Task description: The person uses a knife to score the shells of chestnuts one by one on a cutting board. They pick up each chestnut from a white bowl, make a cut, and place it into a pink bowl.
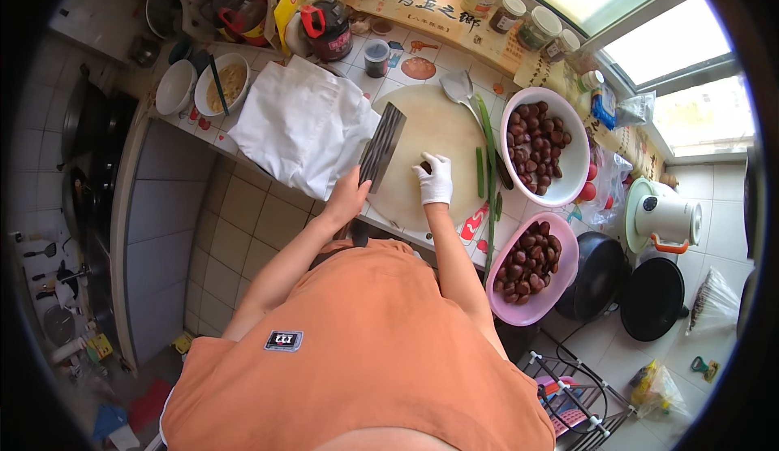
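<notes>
My left hand [348, 198] grips the handle end of a dark-bladed cleaver [389, 137], which slants over the left edge of a round cutting board [426, 116]. On the board, my right hand [436, 180] wears a white knit glove and pinches a dark brown chestnut [426, 166]; the fingers partly hide it. Cleaver and chestnut are apart. To the right stands a pink-rimmed white basin [575, 174] with many chestnuts [535, 140]. Nearer me is a pink oval basin [569, 268] holding more chestnuts [526, 262].
Green scallion stalks [490, 219] and a metal spatula [457, 87] lie along the board's right side. White cloth [304, 125] covers the counter at left, beside a bowl of food [226, 85] with chopsticks. Black pans [654, 299] and a white cooker [669, 216] stand at right.
</notes>
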The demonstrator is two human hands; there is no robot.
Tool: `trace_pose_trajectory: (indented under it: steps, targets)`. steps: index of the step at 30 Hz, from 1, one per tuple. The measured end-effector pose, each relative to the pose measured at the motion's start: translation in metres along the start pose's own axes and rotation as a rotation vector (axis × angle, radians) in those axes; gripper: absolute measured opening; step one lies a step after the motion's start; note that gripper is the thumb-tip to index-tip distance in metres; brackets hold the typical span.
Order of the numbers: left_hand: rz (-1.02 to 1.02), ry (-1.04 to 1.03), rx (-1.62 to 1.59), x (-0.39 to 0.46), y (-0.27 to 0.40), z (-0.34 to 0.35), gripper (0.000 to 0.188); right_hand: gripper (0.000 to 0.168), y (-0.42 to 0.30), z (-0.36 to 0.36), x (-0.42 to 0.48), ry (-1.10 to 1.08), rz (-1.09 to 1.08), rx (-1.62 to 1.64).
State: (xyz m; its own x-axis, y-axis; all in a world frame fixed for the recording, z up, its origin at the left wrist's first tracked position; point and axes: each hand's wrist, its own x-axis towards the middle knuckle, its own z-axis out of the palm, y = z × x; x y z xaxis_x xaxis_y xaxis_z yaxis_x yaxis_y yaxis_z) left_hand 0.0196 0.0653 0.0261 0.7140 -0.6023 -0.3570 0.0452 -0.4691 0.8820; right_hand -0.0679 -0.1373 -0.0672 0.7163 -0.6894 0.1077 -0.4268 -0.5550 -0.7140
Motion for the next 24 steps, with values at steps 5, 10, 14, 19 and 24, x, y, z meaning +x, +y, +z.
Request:
trace_pose_trajectory:
  steps: [5,10,14,19,24]
  targets:
    - [0.287,0.022,0.364,0.007,-0.003,0.013,0.017,0.054,0.014,-0.003,-0.016,0.181,0.104,-0.029]
    - [0.251,-0.115,0.506,0.012,0.027,0.029,0.016,0.026,0.022,-0.007,-0.018,0.204,0.244,0.296]
    - [0.329,-0.154,0.622,0.029,0.018,0.050,0.010,0.020,0.024,-0.005,-0.012,0.183,0.257,0.357]
    - [0.274,-0.212,0.699,0.035,0.036,0.062,0.014,0.017,0.024,-0.004,-0.006,0.097,0.191,0.207]
    - [0.211,-0.274,0.803,0.037,0.056,0.068,0.017,0.013,0.023,-0.005,-0.001,0.005,0.260,0.140]
